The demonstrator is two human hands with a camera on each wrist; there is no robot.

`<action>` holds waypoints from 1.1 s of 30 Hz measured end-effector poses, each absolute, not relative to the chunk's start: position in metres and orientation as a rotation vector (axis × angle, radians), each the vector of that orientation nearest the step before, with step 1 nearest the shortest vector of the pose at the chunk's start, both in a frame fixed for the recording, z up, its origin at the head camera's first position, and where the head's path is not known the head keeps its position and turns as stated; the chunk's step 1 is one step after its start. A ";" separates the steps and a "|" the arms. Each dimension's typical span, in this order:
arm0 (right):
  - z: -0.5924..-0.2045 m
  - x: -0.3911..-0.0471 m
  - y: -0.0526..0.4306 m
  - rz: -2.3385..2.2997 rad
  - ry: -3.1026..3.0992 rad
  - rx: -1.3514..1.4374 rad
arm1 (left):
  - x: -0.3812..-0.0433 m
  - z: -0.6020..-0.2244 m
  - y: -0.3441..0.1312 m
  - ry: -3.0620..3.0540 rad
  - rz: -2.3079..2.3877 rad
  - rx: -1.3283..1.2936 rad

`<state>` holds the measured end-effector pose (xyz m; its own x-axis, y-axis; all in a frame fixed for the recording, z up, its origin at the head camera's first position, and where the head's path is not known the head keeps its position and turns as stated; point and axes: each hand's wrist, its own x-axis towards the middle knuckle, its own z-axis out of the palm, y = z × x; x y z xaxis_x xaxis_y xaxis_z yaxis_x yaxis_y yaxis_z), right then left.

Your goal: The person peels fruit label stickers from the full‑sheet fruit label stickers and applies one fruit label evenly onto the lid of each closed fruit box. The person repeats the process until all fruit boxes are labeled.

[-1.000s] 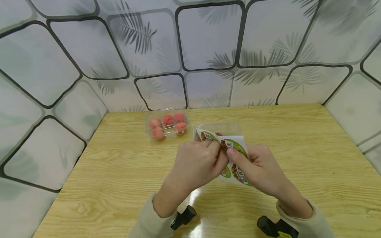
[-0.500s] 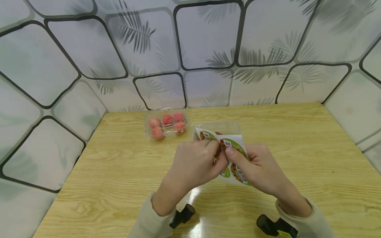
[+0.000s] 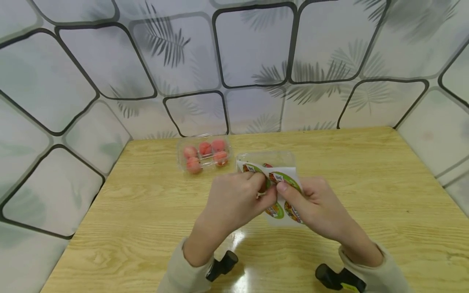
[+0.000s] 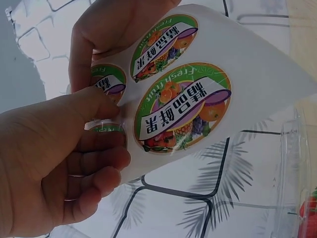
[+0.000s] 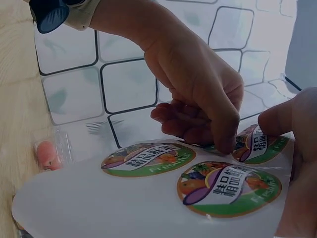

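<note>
A white sheet of round fruit stickers (image 3: 290,172) is held up between both hands in the head view. The right hand (image 3: 322,209) grips its right side, thumb on the front. My left hand (image 3: 234,203) is curled at the sheet's middle, with thumb and forefinger pinching it among the stickers. In the left wrist view, one green-and-orange sticker (image 4: 183,106) shows whole beside the fingertips (image 4: 106,101). The right wrist view has the left thumb over the sheet's top edge, above another sticker (image 5: 228,188). The sheet bends, and its blank end (image 5: 74,203) juts out.
Behind the sheet stands a clear plastic box (image 3: 271,156) with red fruit, partly hidden. To its left, another clear box (image 3: 178,156) holds several round pinkish-red fruits (image 3: 205,148). Both stand on a wooden table (image 3: 146,203) near a patterned backdrop (image 3: 253,44).
The left hand has shifted slightly left at the sheet, and the sheet's left corner has moved left with it. The right hand keeps its grip almost in place.
</note>
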<state>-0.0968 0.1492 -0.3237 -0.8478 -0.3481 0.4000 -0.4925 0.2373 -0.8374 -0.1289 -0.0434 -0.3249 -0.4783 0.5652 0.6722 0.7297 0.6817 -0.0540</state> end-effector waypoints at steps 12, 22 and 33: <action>-0.322 -0.096 0.150 1.680 -2.332 0.838 | -0.128 -0.324 -0.044 -2.201 -0.328 -0.997; -0.322 -0.097 0.150 1.693 -2.316 0.849 | -0.128 -0.323 -0.044 -2.193 -0.355 -1.037; -0.322 -0.098 0.150 1.752 -2.309 0.870 | -0.130 -0.324 -0.046 -2.206 -0.364 -1.071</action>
<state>-0.0975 0.1495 -0.3219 -0.8286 -0.3705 0.4196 -0.5039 0.1670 -0.8475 -0.1296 -0.0457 -0.3237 -0.4546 0.5971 0.6610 0.7776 0.6279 -0.0323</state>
